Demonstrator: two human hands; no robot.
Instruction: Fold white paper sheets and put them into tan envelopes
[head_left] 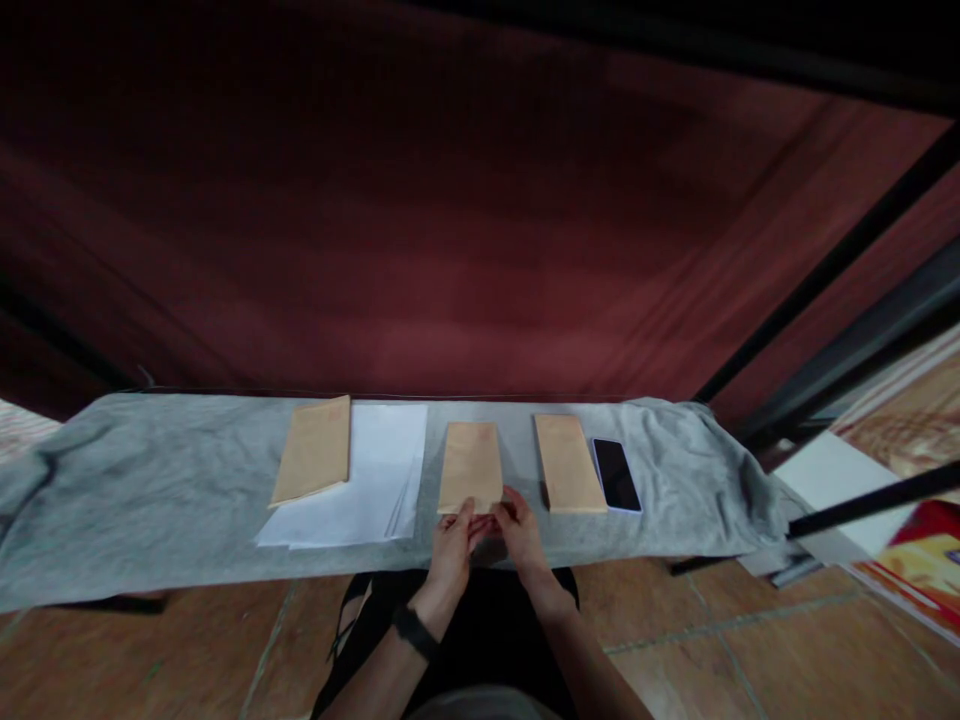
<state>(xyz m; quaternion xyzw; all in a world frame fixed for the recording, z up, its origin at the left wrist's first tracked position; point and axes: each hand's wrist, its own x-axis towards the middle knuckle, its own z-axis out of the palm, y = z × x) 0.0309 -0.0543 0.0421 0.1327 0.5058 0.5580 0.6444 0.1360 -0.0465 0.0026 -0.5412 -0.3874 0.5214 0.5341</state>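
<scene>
A brown paper envelope [471, 462] lies in front of me on the grey cloth, its near end raised a little in my fingers. My left hand [453, 545], with a dark band on the wrist, is closed on the near edge, thumb on top and fingers under it. At the near right corner, my right hand [520, 530] pinches the same envelope. To the right lies another brown envelope [568, 465], beside a dark-screened phone [617, 475]. On the left, a brown envelope or stack of them [315, 450] rests partly over white paper sheets [382, 460].
The grey cloth [180, 480] covers a long narrow table or bench close to my lap. A dark red panel [465, 250] rises behind it. Dark metal bars [832, 265] slant at the right, near a white board [844, 490] and a red-and-yellow packet [926, 560].
</scene>
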